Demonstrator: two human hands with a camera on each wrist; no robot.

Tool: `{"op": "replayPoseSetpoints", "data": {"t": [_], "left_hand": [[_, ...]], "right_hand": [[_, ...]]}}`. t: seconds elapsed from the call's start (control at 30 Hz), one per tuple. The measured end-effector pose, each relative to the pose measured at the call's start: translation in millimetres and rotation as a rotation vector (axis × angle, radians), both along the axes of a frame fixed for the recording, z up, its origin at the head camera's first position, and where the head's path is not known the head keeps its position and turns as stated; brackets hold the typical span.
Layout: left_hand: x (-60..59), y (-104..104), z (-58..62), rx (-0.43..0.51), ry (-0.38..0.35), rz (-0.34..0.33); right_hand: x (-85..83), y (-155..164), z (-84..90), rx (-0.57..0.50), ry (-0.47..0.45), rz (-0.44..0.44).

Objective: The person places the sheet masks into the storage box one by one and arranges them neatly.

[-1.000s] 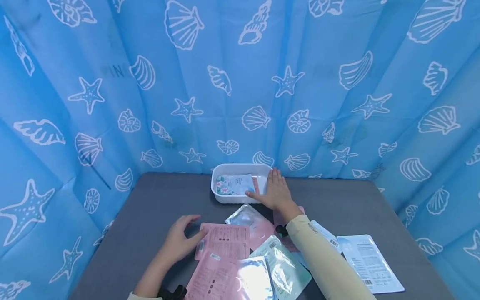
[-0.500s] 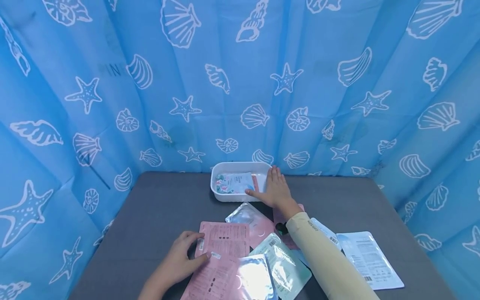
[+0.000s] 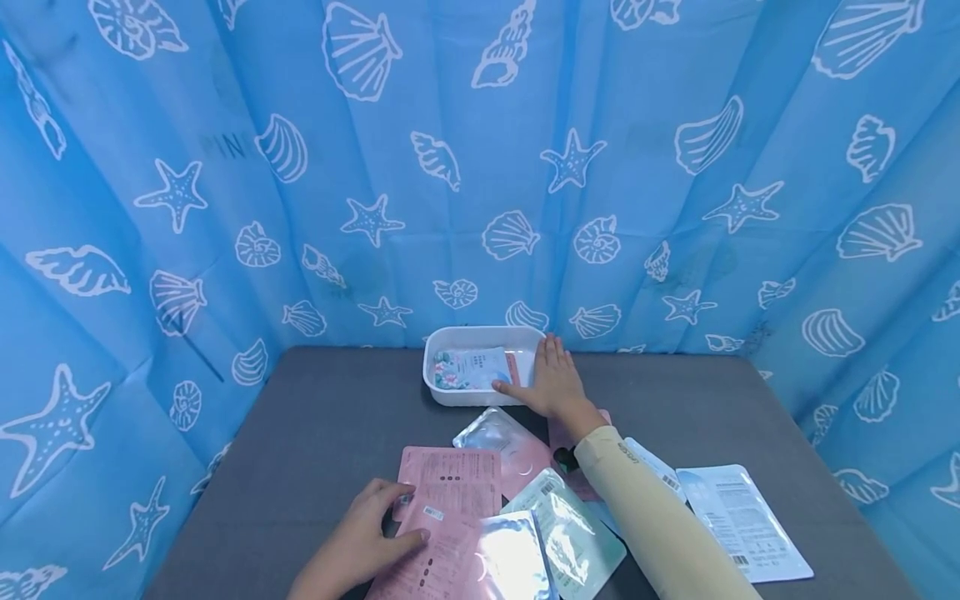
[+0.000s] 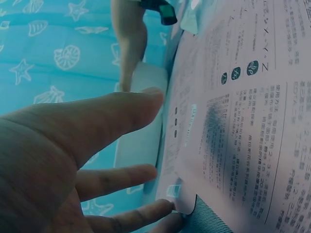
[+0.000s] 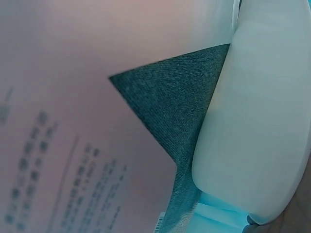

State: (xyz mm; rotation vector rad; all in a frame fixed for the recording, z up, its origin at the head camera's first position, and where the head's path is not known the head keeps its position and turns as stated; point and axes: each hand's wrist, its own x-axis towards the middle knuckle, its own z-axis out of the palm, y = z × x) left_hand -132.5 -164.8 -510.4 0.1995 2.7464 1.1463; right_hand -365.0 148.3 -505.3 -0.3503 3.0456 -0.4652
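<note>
Left hand (image 3: pixel 360 542) flat, fingers loosely spread on the near pink packet (image 3: pixel 450 521), gripping nothing. Right hand (image 3: pixel 551 383) laid open against the white tub (image 3: pixel 450 398) (floral packet (image 3: pixel 472 368) inside), thumb touching that packet.

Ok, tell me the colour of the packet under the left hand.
Pink packet with dark printed text, under the left hand; clearest in the head view.

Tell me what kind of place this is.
Probably a small makeshift work booth rather than a home or shop: a blue curtain printed with shells and starfish closes in three sides of a grey table, which holds only loose sachets and a white tray.
</note>
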Motion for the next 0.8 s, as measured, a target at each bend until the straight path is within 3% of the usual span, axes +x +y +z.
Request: {"op": "replayPoseSetpoints", "data": {"t": [0.27, 0.5, 0.8], "left_hand": [[7.4, -1, 1.0, 0.008, -0.064, -0.021], [12.1, 2, 6.0, 0.024, -0.166, 0.004], [15.2, 9, 3.3, -0.006, -0.113, -0.030]], "right_hand": [[1.6, 0, 2.0, 0.006, -0.018, -0.006], [1.0, -1, 1.2, 0.009, -0.017, -0.011], [1.5, -2, 3.2, -0.003, -0.018, -0.015]]}}
